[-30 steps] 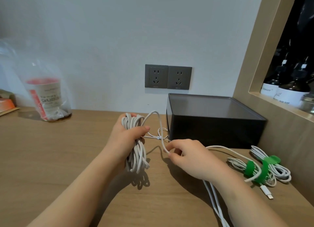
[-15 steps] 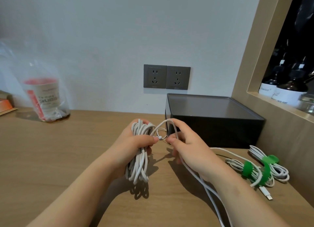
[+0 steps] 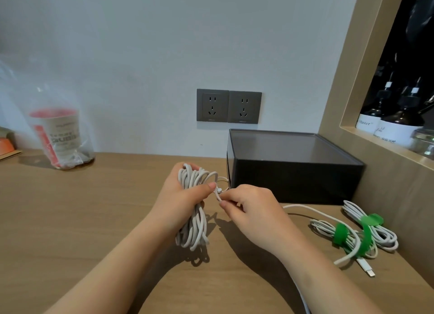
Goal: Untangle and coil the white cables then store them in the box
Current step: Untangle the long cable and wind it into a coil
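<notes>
Left hand [image 3: 180,201]: our grip wraps the white coil [image 3: 192,229], lifted off the tabletop [image 3: 70,208] so the loops don't spill.
Right hand [image 3: 253,210]: pinches the loose strand by a small snag, probably to free it.
Box [image 3: 293,179]: just behind the hands, with the banded cables [image 3: 352,234] beside it.

Place: a domestic room, most likely a home or a guest room.
Surface: wood-grain counter [image 3: 70,219] running along a plain white wall [image 3: 164,43].
Power: two dark grey wall sockets [image 3: 229,106], side by side just above the counter.
Niche: light wooden recess [image 3: 352,78] on the right, holding dark pump bottles [image 3: 397,125] with white labels, one reading "liquid soap".
Clutter: paper takeaway cup [image 3: 58,135] inside a clear plastic bag at the far left; black box [image 3: 293,168] against the wall; white cables [image 3: 324,229] bundled with green ties beside it.
Light: soft, even, indoor.
</notes>
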